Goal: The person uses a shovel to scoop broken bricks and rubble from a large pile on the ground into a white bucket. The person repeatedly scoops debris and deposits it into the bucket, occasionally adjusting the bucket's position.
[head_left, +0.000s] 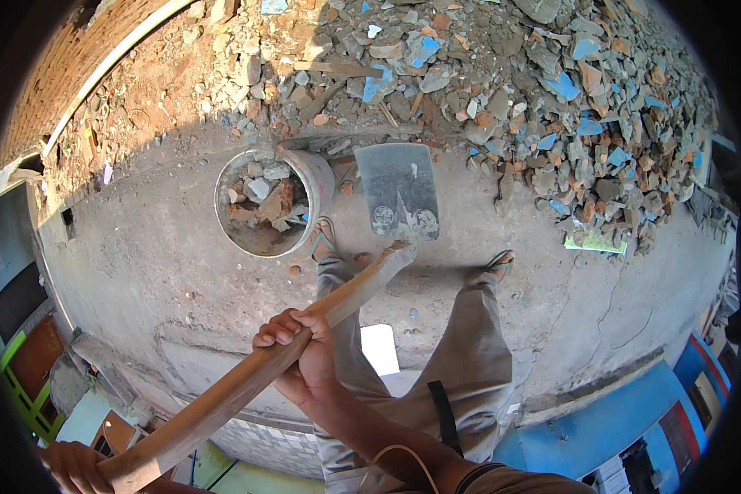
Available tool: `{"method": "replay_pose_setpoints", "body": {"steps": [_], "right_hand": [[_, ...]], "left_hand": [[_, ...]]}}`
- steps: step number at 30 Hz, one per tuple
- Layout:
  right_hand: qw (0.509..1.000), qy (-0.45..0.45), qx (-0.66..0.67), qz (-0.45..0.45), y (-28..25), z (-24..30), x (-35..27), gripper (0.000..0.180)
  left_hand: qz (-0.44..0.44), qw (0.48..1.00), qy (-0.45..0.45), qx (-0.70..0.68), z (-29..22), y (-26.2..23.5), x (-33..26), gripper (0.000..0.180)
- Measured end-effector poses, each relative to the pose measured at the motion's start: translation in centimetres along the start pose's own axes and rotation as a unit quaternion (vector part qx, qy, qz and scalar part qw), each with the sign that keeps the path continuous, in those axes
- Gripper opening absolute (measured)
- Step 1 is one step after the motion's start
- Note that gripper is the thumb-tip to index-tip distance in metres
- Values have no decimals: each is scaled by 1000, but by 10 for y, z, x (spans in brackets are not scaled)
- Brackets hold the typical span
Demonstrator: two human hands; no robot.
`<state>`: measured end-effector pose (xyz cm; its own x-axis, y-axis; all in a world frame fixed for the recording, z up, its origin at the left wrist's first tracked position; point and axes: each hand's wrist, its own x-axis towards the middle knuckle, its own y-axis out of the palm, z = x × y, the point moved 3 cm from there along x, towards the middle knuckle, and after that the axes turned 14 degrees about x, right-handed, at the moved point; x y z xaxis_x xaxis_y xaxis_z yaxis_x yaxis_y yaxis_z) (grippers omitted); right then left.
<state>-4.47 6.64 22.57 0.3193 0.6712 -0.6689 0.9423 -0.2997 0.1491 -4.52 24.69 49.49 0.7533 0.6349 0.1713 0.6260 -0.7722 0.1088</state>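
The person is standing on a concrete floor (156,272) and holding a hoe by its long wooden handle (255,375), which is running from about 7 o'clock in the view up toward the centre. The right hand (300,354) is gripping the handle near its middle, fingers (278,328) wrapped fully round the wood and closed tight on it. The left hand (74,468) is sitting at the very butt of the handle at 7 o'clock, low at the picture's edge; it is closed round the end of the wood, though only part of it is showing.

The hoe's flat grey metal blade (397,188) is lying just above the centre, at roughly 12 o'clock from the right hand, with its far edge touching the foot of a rubble pile (486,74). The pile is filling the upper part of the view from 11 to 2 o'clock: broken grey concrete, reddish brick bits and blue-painted fragments.

Just beside the blade, at its 9 o'clock, a round grey bucket (319,177) is standing upright, partly filled with chunks of brick and concrete (263,202).

The person's feet in sandals are planted either side of the blade's socket: the left foot (324,240) close to the bucket, the right foot (497,265) at 3 o'clock of it. Grey trousers (469,354) are covering the legs. A brick wall (66,66) is curving along at 10 o'clock.
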Motion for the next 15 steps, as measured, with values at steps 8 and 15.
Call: {"method": "replay_pose_setpoints", "body": {"steps": [8, 15], "right_hand": [[982, -174, 36, -62, -52, 225, 70, 17], [964, -210, 148, -63, -58, 308, 217, 5]], "left_hand": [[188, 930, -308, -70, 250, 113, -37, 35], [323, 874, -342, 122, 385, 237, -9, 24]]}}
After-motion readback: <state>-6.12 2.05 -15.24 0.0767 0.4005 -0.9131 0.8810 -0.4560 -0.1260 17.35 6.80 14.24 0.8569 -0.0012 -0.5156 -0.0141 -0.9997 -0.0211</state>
